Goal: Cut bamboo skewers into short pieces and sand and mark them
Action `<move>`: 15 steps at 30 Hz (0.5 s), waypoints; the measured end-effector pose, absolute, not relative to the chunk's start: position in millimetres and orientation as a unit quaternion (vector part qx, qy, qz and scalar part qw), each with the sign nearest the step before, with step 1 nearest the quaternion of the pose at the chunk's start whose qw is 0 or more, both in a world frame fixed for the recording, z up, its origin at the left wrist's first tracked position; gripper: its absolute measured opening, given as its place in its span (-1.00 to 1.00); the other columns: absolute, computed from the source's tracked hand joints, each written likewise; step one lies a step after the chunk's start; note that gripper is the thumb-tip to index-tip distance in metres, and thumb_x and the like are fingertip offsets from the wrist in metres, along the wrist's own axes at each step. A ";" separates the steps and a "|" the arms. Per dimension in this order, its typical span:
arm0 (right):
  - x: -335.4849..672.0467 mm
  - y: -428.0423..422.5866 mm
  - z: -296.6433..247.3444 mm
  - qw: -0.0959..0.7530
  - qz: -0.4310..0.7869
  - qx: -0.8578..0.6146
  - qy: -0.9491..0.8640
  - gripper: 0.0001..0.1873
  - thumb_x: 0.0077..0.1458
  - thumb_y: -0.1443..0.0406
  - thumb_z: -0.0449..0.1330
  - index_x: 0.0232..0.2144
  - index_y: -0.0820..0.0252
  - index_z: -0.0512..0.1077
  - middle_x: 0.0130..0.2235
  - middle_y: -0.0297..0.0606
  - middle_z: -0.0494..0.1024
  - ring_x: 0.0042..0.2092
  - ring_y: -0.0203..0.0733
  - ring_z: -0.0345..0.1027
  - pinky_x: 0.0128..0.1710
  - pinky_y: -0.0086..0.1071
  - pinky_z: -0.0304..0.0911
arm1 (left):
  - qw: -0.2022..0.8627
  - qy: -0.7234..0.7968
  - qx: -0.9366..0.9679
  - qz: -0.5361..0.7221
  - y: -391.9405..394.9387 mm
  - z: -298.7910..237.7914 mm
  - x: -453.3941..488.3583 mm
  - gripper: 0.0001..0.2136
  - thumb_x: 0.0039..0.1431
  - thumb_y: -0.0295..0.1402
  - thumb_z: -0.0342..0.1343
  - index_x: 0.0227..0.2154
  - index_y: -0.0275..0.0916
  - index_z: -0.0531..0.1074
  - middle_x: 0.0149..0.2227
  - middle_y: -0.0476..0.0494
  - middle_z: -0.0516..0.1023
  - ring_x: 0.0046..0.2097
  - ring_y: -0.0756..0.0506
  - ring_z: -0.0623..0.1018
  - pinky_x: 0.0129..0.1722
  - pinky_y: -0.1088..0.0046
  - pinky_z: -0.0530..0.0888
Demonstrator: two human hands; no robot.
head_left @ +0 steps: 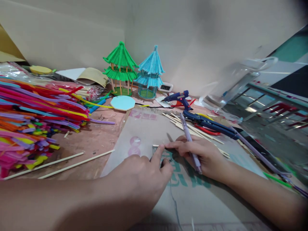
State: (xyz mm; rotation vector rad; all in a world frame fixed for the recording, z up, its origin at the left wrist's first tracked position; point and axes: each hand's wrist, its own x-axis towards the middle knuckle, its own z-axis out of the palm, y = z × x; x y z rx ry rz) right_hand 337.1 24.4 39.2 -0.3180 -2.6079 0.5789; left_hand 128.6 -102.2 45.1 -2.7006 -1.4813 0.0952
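My left hand point(146, 176) leans over a printed plastic-like sheet, its index fingertip pressing on a short wooden stick point(156, 146). A small clear strip, perhaps a ruler, lies under that finger, mostly hidden. My right hand point(204, 154) has a purple pen point(186, 131) tucked between its fingers, tilted and pointing away from me. Its index fingertip meets the left one at the stick's right end. Just beyond the right hand lie several loose wooden sticks point(197, 130).
Bundled pipe cleaners point(43, 109) cover the left. At the back stand a green pagoda model point(121, 67) and a blue one point(151, 73), near a light-blue octagon point(122, 102). A glue gun point(176, 97), dark-blue cutter-like tool point(211, 123) and clear jug point(228, 86) occupy the right.
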 end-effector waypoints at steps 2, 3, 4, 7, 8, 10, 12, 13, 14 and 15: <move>337.8 24.9 38.2 0.223 0.209 -0.116 -0.945 -0.81 0.18 0.49 0.14 -0.34 0.08 0.35 -0.04 -0.21 0.64 -0.16 -0.15 0.44 -0.20 -0.31 0.35 | 0.017 -0.484 -0.873 0.049 -101.3 45.9 129.1 -0.50 0.23 -0.42 0.03 0.25 -0.29 0.29 0.31 -0.65 0.22 -0.40 -0.23 0.67 -0.48 0.25 0.57; 337.9 25.1 38.0 0.222 0.210 -0.116 -0.945 -0.81 0.18 0.49 0.14 -0.34 0.08 0.35 -0.04 -0.21 0.64 -0.16 -0.15 0.44 -0.19 -0.30 0.36 | 0.011 -0.486 -0.872 0.056 -101.1 46.1 129.2 -0.49 0.22 -0.43 0.04 0.25 -0.28 0.29 0.32 -0.65 0.21 -0.39 -0.23 0.67 -0.48 0.26 0.57; 337.9 25.1 38.1 0.221 0.211 -0.117 -0.945 -0.81 0.19 0.49 0.13 -0.35 0.08 0.35 -0.04 -0.20 0.64 -0.16 -0.15 0.45 -0.19 -0.30 0.36 | 0.008 -0.487 -0.872 0.058 -100.9 46.1 129.2 -0.49 0.22 -0.43 0.04 0.25 -0.28 0.29 0.32 -0.65 0.21 -0.40 -0.22 0.67 -0.48 0.27 0.57; 336.8 24.2 40.2 0.219 0.208 -0.118 -0.946 -0.80 0.19 0.49 0.12 -0.35 0.09 0.36 -0.04 -0.18 0.64 -0.15 -0.14 0.47 -0.19 -0.29 0.37 | 0.010 -0.491 -0.870 0.046 -100.6 46.7 128.9 -0.54 0.24 -0.40 0.03 0.21 -0.28 0.33 0.31 -0.67 0.22 -0.42 -0.22 0.67 -0.50 0.27 0.56; 336.3 23.9 41.3 0.217 0.204 -0.118 -0.947 -0.81 0.19 0.49 0.12 -0.35 0.09 0.38 -0.06 -0.17 0.65 -0.15 -0.13 0.47 -0.21 -0.29 0.37 | 0.008 -0.490 -0.870 0.043 -100.6 47.4 128.7 -0.56 0.25 -0.40 0.02 0.19 -0.29 0.34 0.30 -0.68 0.23 -0.43 -0.22 0.66 -0.51 0.28 0.56; 335.3 23.7 42.8 0.212 0.199 -0.118 -0.950 -0.83 0.19 0.47 0.13 -0.32 0.09 0.41 -0.10 -0.15 0.66 -0.19 -0.13 0.47 -0.24 -0.29 0.37 | 0.000 -0.492 -0.869 0.047 -100.6 49.3 128.2 -0.57 0.25 -0.40 0.03 0.18 -0.28 0.36 0.29 -0.68 0.24 -0.42 -0.23 0.67 -0.51 0.28 0.56; 334.7 24.2 42.6 0.212 0.198 -0.117 -0.950 -0.85 0.19 0.45 0.15 -0.31 0.09 0.43 -0.12 -0.15 0.66 -0.23 -0.14 0.46 -0.26 -0.30 0.37 | -0.014 -0.496 -0.866 0.058 -101.1 50.7 127.3 -0.56 0.21 -0.43 0.07 0.17 -0.27 0.37 0.29 -0.67 0.25 -0.43 -0.24 0.67 -0.52 0.28 0.56; 334.4 24.6 42.0 0.213 0.200 -0.116 -0.949 -0.85 0.19 0.45 0.15 -0.31 0.09 0.43 -0.11 -0.16 0.66 -0.24 -0.15 0.45 -0.26 -0.30 0.37 | -0.018 -0.497 -0.866 0.059 -101.4 50.7 126.7 -0.54 0.18 -0.44 0.09 0.16 -0.26 0.37 0.29 -0.67 0.26 -0.43 -0.24 0.67 -0.52 0.27 0.56; 334.2 24.9 41.3 0.217 0.203 -0.113 -0.948 -0.85 0.20 0.45 0.15 -0.33 0.10 0.43 -0.10 -0.18 0.66 -0.24 -0.16 0.45 -0.26 -0.31 0.36 | -0.018 -0.498 -0.865 0.057 -101.7 49.9 126.0 -0.53 0.15 -0.46 0.10 0.15 -0.25 0.38 0.29 -0.66 0.26 -0.44 -0.25 0.67 -0.51 0.26 0.56; 334.1 24.9 40.9 0.224 0.207 -0.109 -0.946 -0.84 0.21 0.45 0.15 -0.33 0.10 0.43 -0.08 -0.18 0.66 -0.24 -0.17 0.45 -0.25 -0.31 0.37 | -0.013 -0.498 -0.866 0.050 -102.0 48.6 125.2 -0.52 0.12 -0.47 0.11 0.14 -0.24 0.39 0.30 -0.65 0.26 -0.45 -0.25 0.66 -0.51 0.25 0.57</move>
